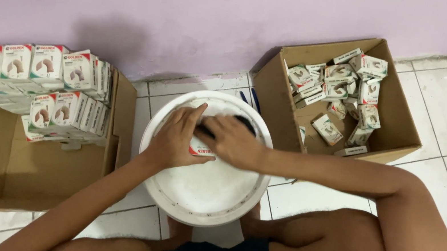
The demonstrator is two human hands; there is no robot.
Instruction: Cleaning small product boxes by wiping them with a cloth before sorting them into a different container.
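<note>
A round white lid [209,192] sits between my knees as a work surface. On it lies a small white box with a red stripe [201,150], pinned under both hands. My left hand [175,139] lies flat over the box's left side with fingers spread. My right hand [230,139] reaches across from the right and presses on the box's top; a small black object [245,124] shows just behind its fingers, and I cannot tell if the hand holds it.
An open cardboard box [393,127] at the right holds several loose small boxes [343,92]. At the left, a larger cardboard box [11,164] carries neat rows of matching small boxes [39,84] stacked at its far side. A lilac wall runs behind; the floor is white tile.
</note>
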